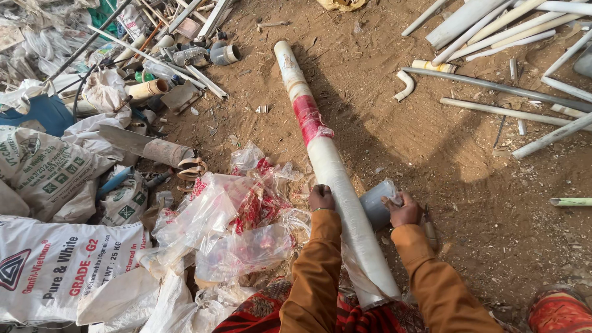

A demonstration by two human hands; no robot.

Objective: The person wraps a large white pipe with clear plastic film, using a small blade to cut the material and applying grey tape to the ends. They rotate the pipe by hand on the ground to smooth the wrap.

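Long white plastic-wrapped pipe (pixel 333 172) lies on the dirt ground (pixel 431 154), running toward 12 o'clock. Left hand (pixel 321 198) clamps its side; right hand (pixel 404 209), at 3 o'clock, grips a loose plastic sheet (pixel 376 203).

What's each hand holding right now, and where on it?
Left hand grips the long white pipe on its side, near the middle. Right hand grips loose clear plastic wrap beside the pipe.

the near end of the long white pipe (pixel 333 172) is hidden behind the orange sleeves. the left hand (pixel 321 198) hides its own fingers against the pipe. the white sacks (pixel 55 265) on the left are cut off by the frame's edge.
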